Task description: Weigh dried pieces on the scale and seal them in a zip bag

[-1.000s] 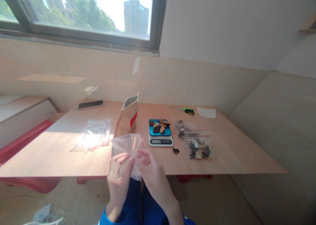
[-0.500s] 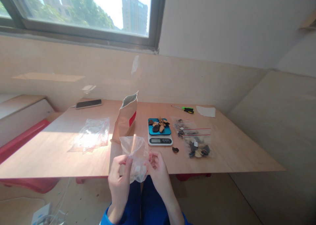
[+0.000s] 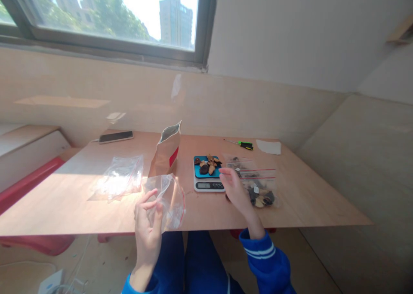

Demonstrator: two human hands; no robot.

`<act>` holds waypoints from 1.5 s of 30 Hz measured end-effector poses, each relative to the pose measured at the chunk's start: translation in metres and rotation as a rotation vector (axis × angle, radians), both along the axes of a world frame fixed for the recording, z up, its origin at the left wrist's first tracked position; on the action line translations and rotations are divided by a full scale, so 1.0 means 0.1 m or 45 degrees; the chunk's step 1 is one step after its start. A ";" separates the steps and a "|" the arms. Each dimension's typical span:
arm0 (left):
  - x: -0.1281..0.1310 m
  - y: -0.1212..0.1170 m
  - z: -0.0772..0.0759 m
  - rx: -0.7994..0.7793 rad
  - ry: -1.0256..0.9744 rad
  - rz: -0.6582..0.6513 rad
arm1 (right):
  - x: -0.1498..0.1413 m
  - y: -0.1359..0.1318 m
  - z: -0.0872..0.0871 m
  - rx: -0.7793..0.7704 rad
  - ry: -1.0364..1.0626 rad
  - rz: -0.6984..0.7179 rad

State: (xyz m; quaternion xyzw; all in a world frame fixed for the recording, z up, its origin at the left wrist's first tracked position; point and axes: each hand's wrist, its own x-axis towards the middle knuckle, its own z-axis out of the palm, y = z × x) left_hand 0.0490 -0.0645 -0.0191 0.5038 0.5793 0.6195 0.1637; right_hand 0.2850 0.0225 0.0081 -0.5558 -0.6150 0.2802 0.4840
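Observation:
My left hand (image 3: 148, 221) grips a clear zip bag (image 3: 172, 201) by its left side, above the table's near edge. The bag has a red strip along its right side, and its mouth gapes. My right hand (image 3: 234, 186) reaches to the right edge of a small kitchen scale (image 3: 202, 185), fingers apart and nothing visible in them. Several dried mushroom pieces (image 3: 206, 165) lie on the scale's blue plate. One dark piece beside the scale is mostly hidden behind my right hand. Right of that hand lie filled zip bags (image 3: 263, 195) of similar dried pieces.
A brown paper bag (image 3: 163, 156) stands open behind the zip bag. Flat clear bags (image 3: 118, 178) lie on the left, with a phone (image 3: 116, 136) farther back. Screwdrivers (image 3: 243, 144) and white paper (image 3: 269, 147) lie at the back right of the table (image 3: 309, 199).
My right hand has let go of the clear zip bag and moved right and up to the scale. My left hand has shifted slightly left with the bag.

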 end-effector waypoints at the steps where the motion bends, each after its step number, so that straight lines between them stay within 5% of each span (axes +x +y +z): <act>1: 0.01 0.00 0.01 -0.012 0.028 -0.003 | 0.08 0.10 0.04 0.031 -0.062 -0.010; 6: 0.07 0.01 0.03 -0.054 0.129 0.009 | 0.12 0.51 0.21 0.156 -0.718 0.125; 10: 0.09 0.02 0.00 -0.102 0.105 0.018 | -0.08 0.86 0.23 0.052 -1.219 0.210; 16: 0.02 0.00 -0.07 -0.132 0.041 0.005 | -0.27 1.21 0.15 -0.067 -1.386 0.219; 27: 0.01 0.01 -0.09 -0.207 -0.040 -0.001 | -0.31 1.24 0.30 -0.126 -1.380 0.045; 33: -0.02 0.00 -0.12 -0.269 -0.083 0.058 | -0.12 1.03 0.47 -0.050 -1.052 -0.070; 38: -0.02 -0.01 -0.13 -0.263 -0.120 0.039 | 0.29 0.53 0.34 -0.022 -0.479 0.164; 45: 0.02 -0.01 -0.10 -0.232 -0.101 0.006 | 0.61 -0.05 -0.11 0.125 -0.807 -0.034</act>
